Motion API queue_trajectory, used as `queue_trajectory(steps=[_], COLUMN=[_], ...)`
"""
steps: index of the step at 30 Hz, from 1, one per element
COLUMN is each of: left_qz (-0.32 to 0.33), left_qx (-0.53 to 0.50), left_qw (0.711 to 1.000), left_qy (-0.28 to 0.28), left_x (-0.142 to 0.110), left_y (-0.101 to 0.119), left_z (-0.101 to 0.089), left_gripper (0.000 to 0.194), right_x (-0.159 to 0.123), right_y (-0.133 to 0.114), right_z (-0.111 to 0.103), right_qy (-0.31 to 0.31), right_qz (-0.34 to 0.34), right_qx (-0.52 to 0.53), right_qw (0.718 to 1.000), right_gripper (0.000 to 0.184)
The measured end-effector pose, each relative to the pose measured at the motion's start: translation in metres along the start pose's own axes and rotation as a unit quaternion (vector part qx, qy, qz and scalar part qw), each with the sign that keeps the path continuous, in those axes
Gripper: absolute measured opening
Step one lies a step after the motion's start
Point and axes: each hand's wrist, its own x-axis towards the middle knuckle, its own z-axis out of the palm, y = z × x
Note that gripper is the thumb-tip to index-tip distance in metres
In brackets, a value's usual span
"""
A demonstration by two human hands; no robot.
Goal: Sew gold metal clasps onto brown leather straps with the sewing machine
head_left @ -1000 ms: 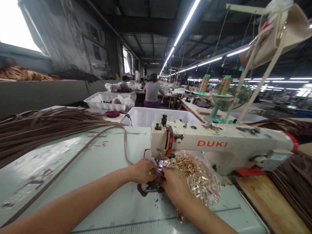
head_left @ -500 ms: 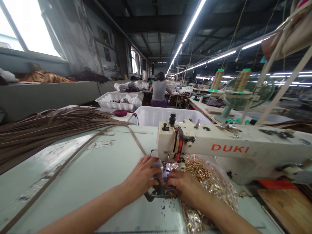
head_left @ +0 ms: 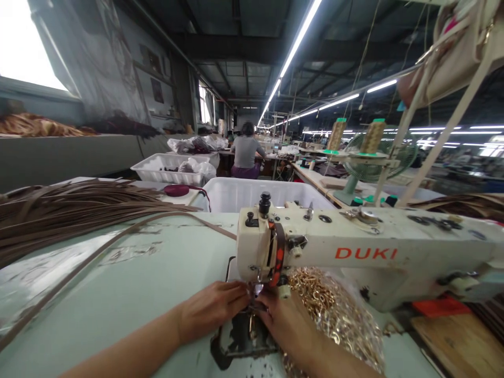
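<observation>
A long brown strap (head_left: 212,227) runs across the table and passes behind the head of the sewing machine (head_left: 252,247). Close to the needle, my left hand (head_left: 214,310) is closed, its fingertips pinching what looks like the strap's end. From the other side my right hand (head_left: 289,317) pinches at the same spot, thumb and fingers together. Just below the fingertips a gold metal clasp (head_left: 252,326) lies over the dark machine plate (head_left: 236,338). The fingers and machine head hide most of the held part.
A bag of gold clasps (head_left: 334,315) lies against the machine, right of my right hand. Many brown straps (head_left: 79,210) are heaped at the left. Behind the table stands a white bin (head_left: 260,190). A person (head_left: 246,152) sits farther back. At the right lies a wooden board (head_left: 452,336).
Both hands have drawn in at the needle. A gold clasp now shows below the fingers, and the strap's far stretch has swung behind the machine head. The view has shifted slightly right.
</observation>
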Motion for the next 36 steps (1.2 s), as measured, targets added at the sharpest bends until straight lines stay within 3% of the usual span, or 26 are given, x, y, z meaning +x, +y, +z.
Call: queue_trajectory(steps=[4, 9, 16, 20, 26, 31, 36], left_qz=[-0.008, 0.006, 0.019, 0.021, 0.020, 0.008, 0.005], left_qx=[-0.014, 0.036, 0.068, 0.091, 0.096, 0.089, 0.091], left_qw=[1.000, 0.999, 0.995, 0.992, 0.990, 0.992, 0.994], left_qy=[-0.016, 0.009, 0.077, 0.086, 0.102, 0.090, 0.066], left_x=[0.003, 0.000, 0.002, 0.002, 0.005, 0.002, -0.001], left_y=[-0.005, 0.000, 0.001, 0.001, 0.001, 0.000, 0.001], left_z=[-0.001, 0.001, 0.002, 0.001, -0.003, 0.000, 0.004], left_gripper=[0.023, 0.025, 0.033, 0.034, 0.036, 0.032, 0.031], right_x=[0.001, -0.005, -0.006, -0.006, -0.007, -0.005, -0.005], right_y=[0.003, 0.004, 0.005, 0.006, 0.008, 0.007, 0.006], right_z=[0.005, 0.010, 0.031, 0.031, 0.022, 0.017, 0.018], right_qy=[0.025, 0.020, 0.113, 0.131, 0.094, 0.120, 0.102], right_qz=[0.023, -0.100, -0.196, -0.173, -0.127, -0.122, -0.096], right_qx=[-0.050, -0.180, -0.215, -0.195, -0.172, -0.160, -0.146], right_qw=[0.998, 0.978, 0.950, 0.956, 0.972, 0.972, 0.979], right_gripper=[0.017, 0.022, 0.012, 0.013, 0.022, 0.027, 0.023])
